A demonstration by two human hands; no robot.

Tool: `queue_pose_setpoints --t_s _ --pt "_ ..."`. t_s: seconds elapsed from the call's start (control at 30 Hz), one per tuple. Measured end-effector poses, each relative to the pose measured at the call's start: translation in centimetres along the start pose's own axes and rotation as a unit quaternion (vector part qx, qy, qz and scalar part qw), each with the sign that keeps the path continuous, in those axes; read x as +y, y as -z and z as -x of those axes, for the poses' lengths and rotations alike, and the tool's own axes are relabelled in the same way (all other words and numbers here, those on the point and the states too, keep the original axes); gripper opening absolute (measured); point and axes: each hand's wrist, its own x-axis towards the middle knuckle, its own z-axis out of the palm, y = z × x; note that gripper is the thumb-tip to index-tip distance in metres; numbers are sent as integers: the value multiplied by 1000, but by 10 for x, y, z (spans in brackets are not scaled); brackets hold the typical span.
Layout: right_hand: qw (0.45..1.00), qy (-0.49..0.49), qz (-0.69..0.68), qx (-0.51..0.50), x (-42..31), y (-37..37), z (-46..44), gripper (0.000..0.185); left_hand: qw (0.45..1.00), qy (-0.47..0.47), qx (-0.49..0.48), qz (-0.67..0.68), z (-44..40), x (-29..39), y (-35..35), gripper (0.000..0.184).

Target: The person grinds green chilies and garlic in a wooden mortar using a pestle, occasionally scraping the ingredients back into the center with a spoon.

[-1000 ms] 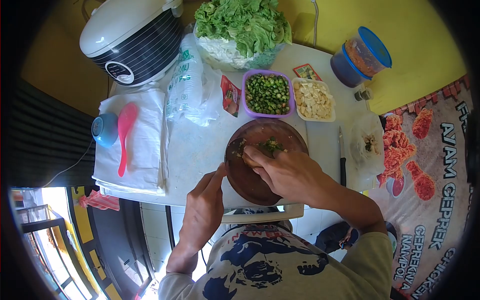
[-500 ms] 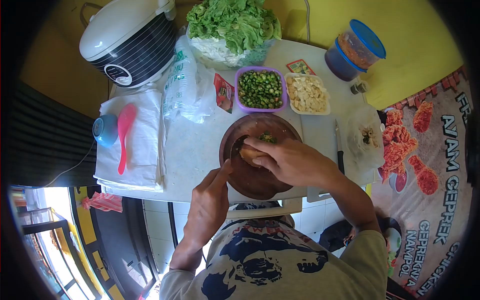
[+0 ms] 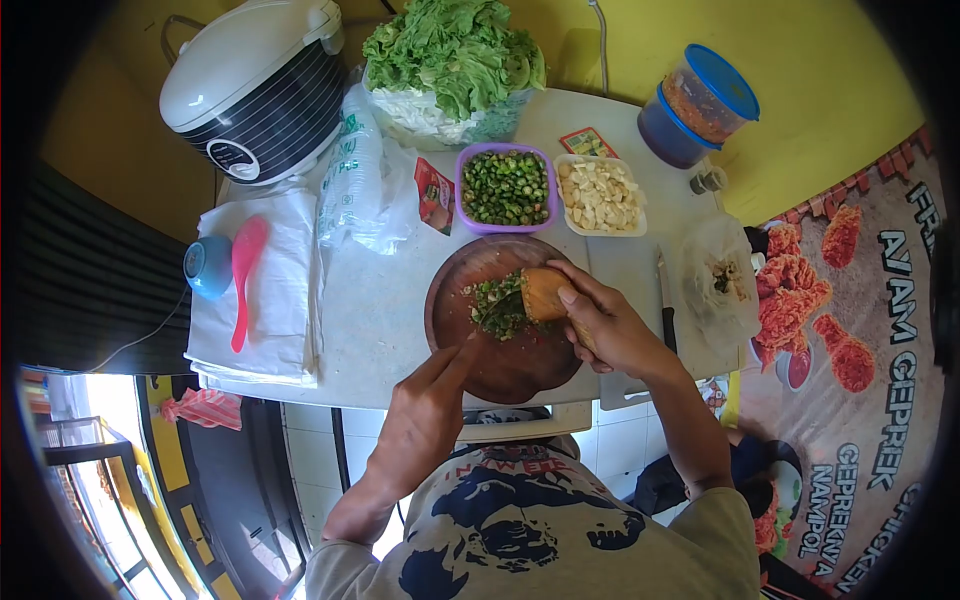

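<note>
A round wooden mortar [image 3: 455, 365] stands near the table's front edge, with chopped green chillies [image 3: 500, 312] and paler bits in its middle. My right hand [image 3: 612, 325] is wrapped round a wooden pestle [image 3: 545, 294], which lies tilted with its broad end against the chopped chillies. At the mortar's lower left rim is my left hand [image 3: 425, 410], fingers curled and index finger stretched along what looks like a spoon [image 3: 513, 298]. The spoon's dark bowl shows beside the pestle's end; its handle is mostly hidden by my fingers.
Behind the mortar stand a purple tub of cut green chillies [image 3: 552, 222] and a white tray of pale chopped pieces [image 3: 600, 232]. A knife [image 3: 667, 315] lies to the right. Lettuce [image 3: 455, 55], a rice cooker [image 3: 265, 120], a pink rice paddle [image 3: 240, 290] and stacked containers [image 3: 690, 120] are around.
My right hand has turned over and moved right, lifting the pestle onto its side and uncovering the chopped chillies. The spoon has moved right, to the pestle's end.
</note>
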Motion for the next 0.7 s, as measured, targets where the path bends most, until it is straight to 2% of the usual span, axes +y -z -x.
queue_pose_setpoints --t_s 0.03,0.1,0.13,0.17,0.2,0.23,0.3,0.6,0.7 --pt "1000 0 0 0 2 -1 -2 55 1000 0 0 -1 4 2 4 44" --pt "980 112 166 16 11 -3 -7 51 998 41 36 13 10 2 13 44" --pt "980 111 166 16 14 -7 -9 51 998 42 36 14 10 -2 15 44" --pt "933 238 267 47 17 -14 -13 52 998 29 47 9 10 -7 16 47" --pt "859 357 359 77 18 -21 -15 54 998 16 57 4 10 -10 17 50" --pt "859 357 359 76 10 -32 -11 54 998 17 57 4 9 -11 16 50" --pt "794 268 536 99 -12 -49 0 42 998 33 54 1 5 -13 16 48" --pt "800 242 548 -17 -35 -34 -17 44 999 20 42 4 -1 -18 14 49" --pt "802 196 564 -18 -45 -42 -15 44 995 84 41 15 -3 -9 15 40"
